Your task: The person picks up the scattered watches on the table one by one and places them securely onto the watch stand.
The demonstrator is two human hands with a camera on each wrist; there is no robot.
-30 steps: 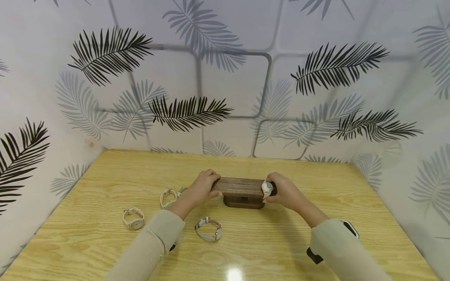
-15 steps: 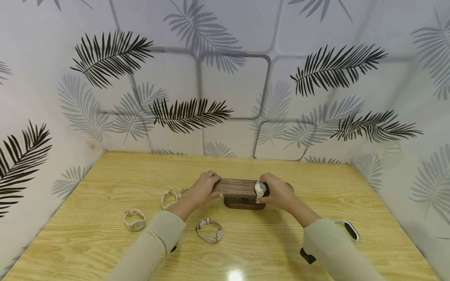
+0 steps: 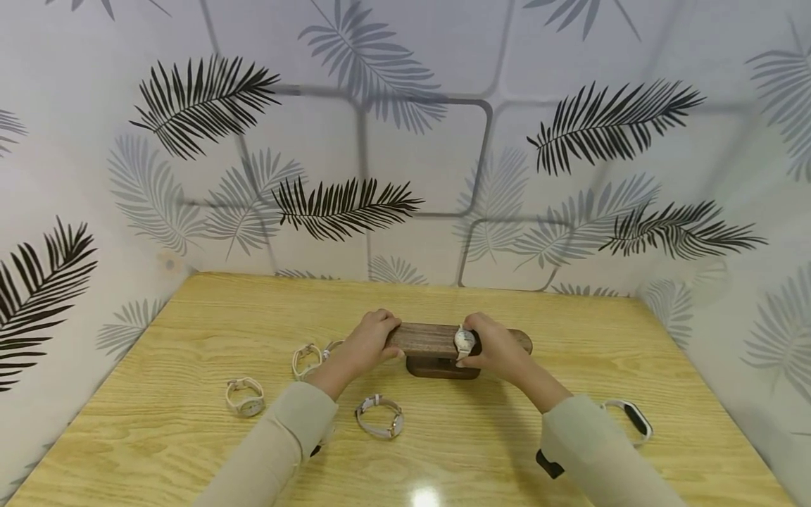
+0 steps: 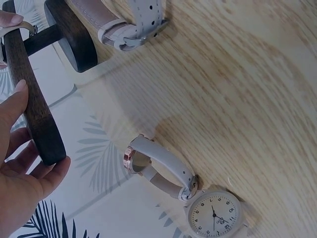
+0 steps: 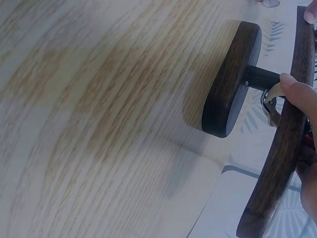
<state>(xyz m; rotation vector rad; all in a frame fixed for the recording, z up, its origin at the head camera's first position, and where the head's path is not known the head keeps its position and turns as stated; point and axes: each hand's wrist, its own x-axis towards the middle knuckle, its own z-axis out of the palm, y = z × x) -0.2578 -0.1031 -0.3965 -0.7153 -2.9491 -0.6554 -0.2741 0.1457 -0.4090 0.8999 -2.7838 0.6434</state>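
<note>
A dark wooden watch stand (image 3: 426,339), a long bar on a post and an oval base (image 5: 232,82), stands in the middle of the table. My left hand (image 3: 367,343) grips the bar's left end, thumb in front and fingers behind. Round the bar, right of its middle, sits a watch (image 3: 464,341) with a pale strap and its dial facing up. My right hand (image 3: 499,346) pinches this watch at the bar, thumb on the near side. Below the bar, its buckle (image 5: 268,101) hangs beside the post in the right wrist view.
A pale-strapped watch (image 3: 380,417) lies in front of the stand. At the left are a cream watch (image 3: 247,405), another light watch (image 3: 307,360) and one (image 3: 332,347) partly behind the left hand. A white fitness band (image 3: 636,419) lies beside the right sleeve.
My right hand has slid the watch leftward along the bar, and the bar's right end has come into sight behind that hand. The left hand keeps its grip.
</note>
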